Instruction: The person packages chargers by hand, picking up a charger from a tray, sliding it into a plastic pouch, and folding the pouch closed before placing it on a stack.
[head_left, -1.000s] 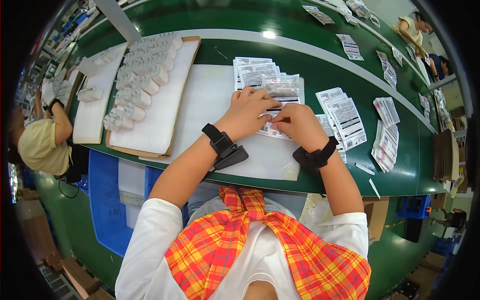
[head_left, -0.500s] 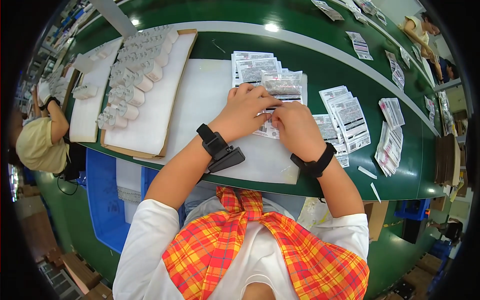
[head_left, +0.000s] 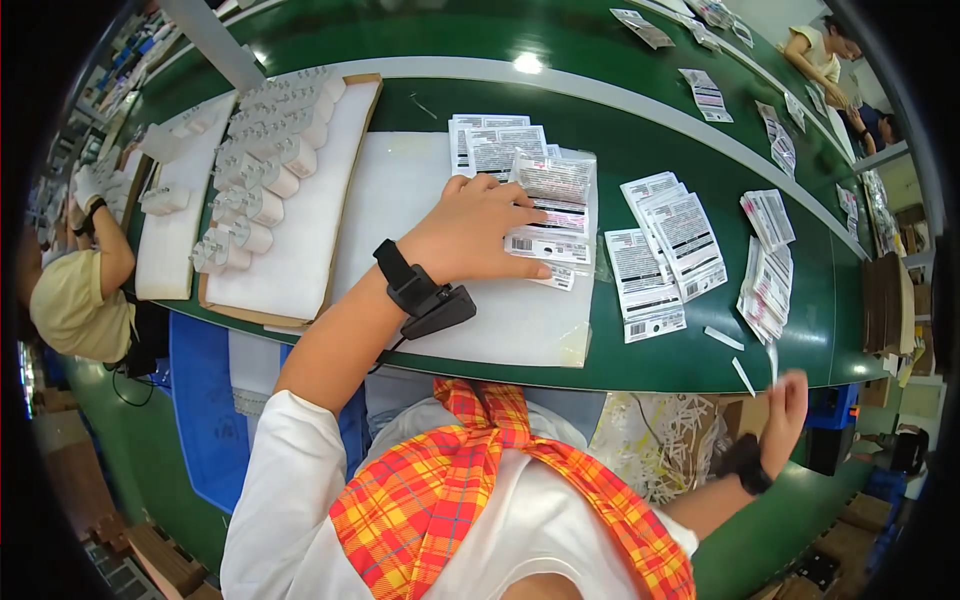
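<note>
My left hand [head_left: 482, 232] lies spread over a printed packet [head_left: 553, 215] with a clear plastic part, its fingers stretched across the near stack. Beneath and behind that packet are more printed packets [head_left: 507, 150], on a white mat [head_left: 480, 325]. At the right, off the table's front edge, my right hand [head_left: 787, 412] is closed, pinching a thin white strip [head_left: 772, 362] that sticks up from the fingers and is slightly blurred. Two other white strips, one of them a loose strip [head_left: 724, 338], lie on the green table close by.
To the left, cardboard trays [head_left: 345, 200] hold rows of white plug adapters [head_left: 265, 205]. More printed packets [head_left: 685, 240] lie right of the mat, with another pile [head_left: 768, 290] beyond. A blue bin [head_left: 205, 430] stands below the table; shredded paper [head_left: 655, 450] is below the edge. Other people work nearby.
My right hand has left the packet and swung right, past the table edge, now with a white strip. My left hand stays on the packet, its fingers more spread.
</note>
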